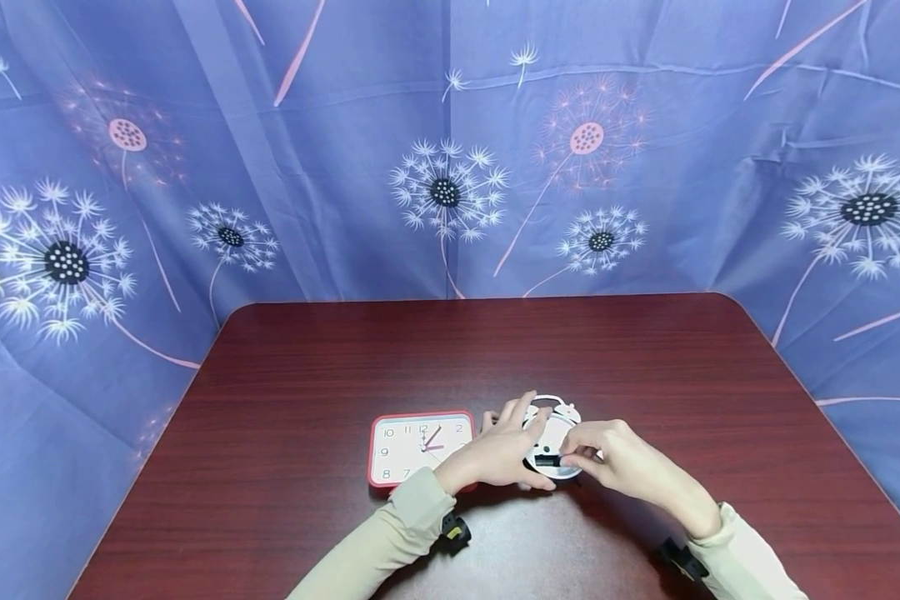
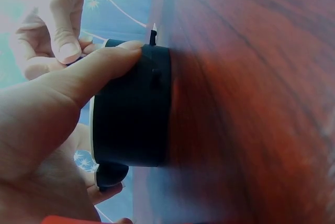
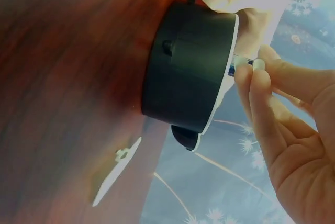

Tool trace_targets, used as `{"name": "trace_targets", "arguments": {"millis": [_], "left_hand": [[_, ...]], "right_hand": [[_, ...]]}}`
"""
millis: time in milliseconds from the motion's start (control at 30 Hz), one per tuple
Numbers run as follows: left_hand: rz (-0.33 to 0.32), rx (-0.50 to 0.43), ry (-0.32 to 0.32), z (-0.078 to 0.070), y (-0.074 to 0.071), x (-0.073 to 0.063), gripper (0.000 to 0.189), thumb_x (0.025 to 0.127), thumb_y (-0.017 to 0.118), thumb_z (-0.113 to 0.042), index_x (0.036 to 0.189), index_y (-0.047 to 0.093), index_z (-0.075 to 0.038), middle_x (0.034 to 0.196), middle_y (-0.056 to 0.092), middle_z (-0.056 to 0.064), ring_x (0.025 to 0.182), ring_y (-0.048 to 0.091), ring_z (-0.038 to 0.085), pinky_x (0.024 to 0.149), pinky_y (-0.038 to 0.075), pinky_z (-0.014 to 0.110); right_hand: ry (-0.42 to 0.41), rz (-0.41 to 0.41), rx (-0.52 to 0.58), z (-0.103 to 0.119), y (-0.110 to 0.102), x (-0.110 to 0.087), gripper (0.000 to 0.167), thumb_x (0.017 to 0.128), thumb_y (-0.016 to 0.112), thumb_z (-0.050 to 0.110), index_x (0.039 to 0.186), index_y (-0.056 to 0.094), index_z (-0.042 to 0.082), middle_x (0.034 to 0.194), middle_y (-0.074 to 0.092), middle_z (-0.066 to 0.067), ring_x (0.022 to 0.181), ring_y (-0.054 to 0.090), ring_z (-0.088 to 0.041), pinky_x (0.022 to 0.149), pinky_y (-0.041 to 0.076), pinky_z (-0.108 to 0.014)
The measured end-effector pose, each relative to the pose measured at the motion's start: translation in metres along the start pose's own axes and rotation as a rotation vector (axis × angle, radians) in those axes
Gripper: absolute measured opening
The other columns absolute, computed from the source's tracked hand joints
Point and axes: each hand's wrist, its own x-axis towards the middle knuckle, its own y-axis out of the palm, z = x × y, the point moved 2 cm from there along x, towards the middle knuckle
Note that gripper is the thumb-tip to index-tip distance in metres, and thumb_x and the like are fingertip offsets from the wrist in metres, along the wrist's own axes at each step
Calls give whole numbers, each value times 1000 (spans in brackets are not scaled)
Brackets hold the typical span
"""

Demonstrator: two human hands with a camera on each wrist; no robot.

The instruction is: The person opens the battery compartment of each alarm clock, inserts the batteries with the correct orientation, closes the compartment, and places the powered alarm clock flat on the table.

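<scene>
A twin-bell alarm clock (image 1: 553, 431) lies face down on the table, its white back up and its dark side wall (image 2: 131, 109) showing in the left wrist view. In its back the battery compartment (image 1: 546, 460) is uncovered. My left hand (image 1: 498, 450) grips the clock's rim, thumb on the near side, other fingers spread toward the bells. Between thumb and fingertips, my right hand (image 1: 618, 458) pinches a small battery (image 3: 235, 66) at the compartment, mostly covered by the fingers. A thin white battery cover (image 3: 118, 174) lies on the tabletop in the right wrist view.
Left of the alarm clock, a red-framed rectangular clock (image 1: 401, 450) lies face up, partly under my left wrist. The dark red wooden table (image 1: 307, 367) ends at a blue curtain (image 1: 345, 208) printed with dandelions, behind and at both sides.
</scene>
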Motion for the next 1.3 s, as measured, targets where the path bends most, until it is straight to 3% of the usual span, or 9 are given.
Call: {"name": "trace_targets", "arguments": {"millis": [400,867,1133,1300], "left_hand": [[-6,5,-6,1,3,1,98,76,73,-57,152,28,-14,160,15,15,144,22,25,97,30,43],[-3,2,-6,1,2,1,99,77,73,-57,153,26,-14,160,14,16,145,19,25,99,30,45],[2,12,-9,1,4,2,99,77,72,-58,153,26,-14,160,13,15,146,18,25,100,29,45],[-3,22,-10,0,4,2,99,77,72,-58,153,27,-14,160,13,16,146,19,25,99,30,44]], "right_hand": [[87,29,56,-4,-2,0,23,74,77,-4,79,65,15,74,63,10,69,58,4,64,46,-9],[28,35,26,-8,-12,-4,23,68,80,0,78,67,16,74,63,10,69,52,6,60,43,-12],[125,85,53,-15,-6,-8,18,70,81,5,78,68,13,71,65,9,66,52,8,57,42,-9],[98,91,29,-15,-3,-6,18,70,81,6,78,68,15,73,65,10,68,51,8,59,43,-11]]}}
